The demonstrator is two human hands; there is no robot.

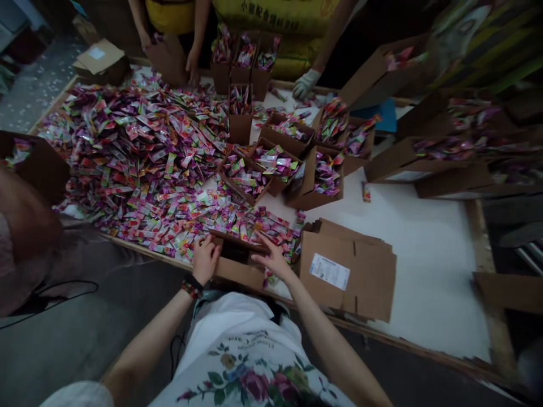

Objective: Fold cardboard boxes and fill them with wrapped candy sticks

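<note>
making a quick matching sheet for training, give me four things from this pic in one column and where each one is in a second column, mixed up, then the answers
1 left hand
2 white work glove
3 flattened carton with a white label
4 lone wrapped packet

A on the white tabletop, apart from the piles
B on a co-worker's hand across the table
C at the rim of the open carton
D lying flat to the right of the right hand

Pairs: 1-C, 2-B, 3-D, 4-A

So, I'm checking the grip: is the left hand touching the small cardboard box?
Touching. The head view shows the left hand with its fingers curled over the rim of the small cardboard box.
</note>
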